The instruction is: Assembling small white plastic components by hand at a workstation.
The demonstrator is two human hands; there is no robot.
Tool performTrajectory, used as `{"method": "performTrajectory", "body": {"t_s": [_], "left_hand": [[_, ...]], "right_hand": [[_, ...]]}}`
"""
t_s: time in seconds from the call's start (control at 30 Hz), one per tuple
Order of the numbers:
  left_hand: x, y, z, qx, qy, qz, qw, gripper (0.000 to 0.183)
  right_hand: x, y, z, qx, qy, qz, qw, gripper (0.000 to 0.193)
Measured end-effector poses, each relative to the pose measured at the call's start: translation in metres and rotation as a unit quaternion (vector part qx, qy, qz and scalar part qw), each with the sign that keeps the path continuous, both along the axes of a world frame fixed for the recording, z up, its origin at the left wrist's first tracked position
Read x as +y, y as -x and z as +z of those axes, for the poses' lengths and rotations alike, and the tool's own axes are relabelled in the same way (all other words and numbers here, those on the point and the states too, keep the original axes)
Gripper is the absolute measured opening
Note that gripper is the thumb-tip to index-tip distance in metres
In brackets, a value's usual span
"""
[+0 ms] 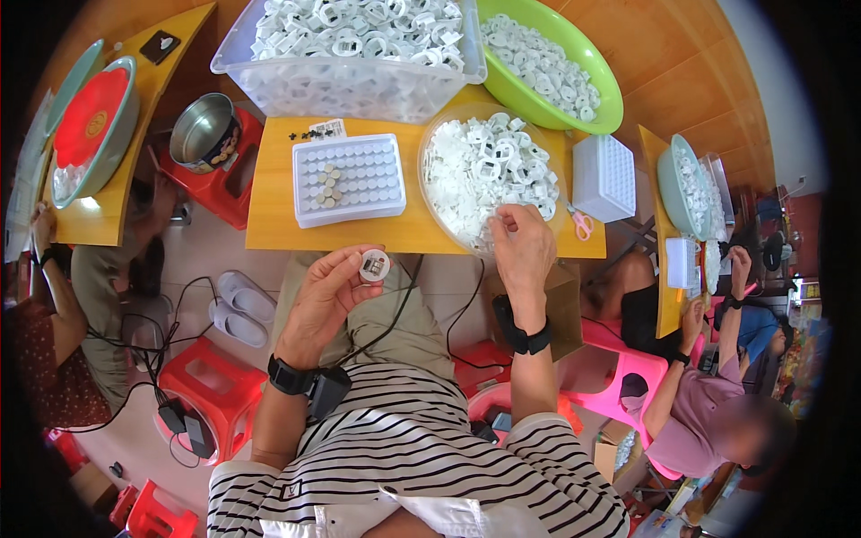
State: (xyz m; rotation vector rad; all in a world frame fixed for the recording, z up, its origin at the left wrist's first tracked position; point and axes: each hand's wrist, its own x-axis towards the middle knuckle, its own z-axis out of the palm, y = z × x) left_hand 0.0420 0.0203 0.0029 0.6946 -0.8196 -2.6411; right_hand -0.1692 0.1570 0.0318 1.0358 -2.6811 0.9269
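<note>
Between the thumb and fingers of my left hand (pixel 330 291) is a small round white plastic housing (pixel 375 264), its open face showing tiny metal and reddish parts inside. My right hand (pixel 523 251) reaches over the near edge of a round clear tray (pixel 431 211) heaped with small white plastic pieces and white rings. Its fingers are drawn together in a pinch among the pieces; what they hold, if anything, is hidden. Left of that tray, a white box (pixel 348 215) holds rows of round white parts, with several loose metallic discs (pixel 328 184) lying on top.
Behind stand a large clear bin (pixel 350 90) and a green basin (pixel 614 99), both full of white rings. A white box (pixel 604 179) and pink scissors (pixel 584 226) lie right. Red stools (pixel 211 386), slippers (pixel 242 309) and cables surround me. Co-workers sit on both sides.
</note>
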Motion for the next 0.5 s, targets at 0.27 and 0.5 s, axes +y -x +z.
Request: {"method": "performTrajectory", "body": {"t_s": [0.27, 0.5], "left_hand": [[-0.001, -0.001, -0.001, 0.014, -0.019, -0.002, 1.000, 0.028], [0.001, -0.002, -0.002, -0.005, -0.011, 0.004, 1.000, 0.033]], "right_hand": [[0.009, 0.014, -0.007, -0.021, 0.079, -0.029, 0.996, 0.006], [0.010, 0.011, -0.001, -0.370, 0.266, -0.010, 0.890, 0.009]]}}
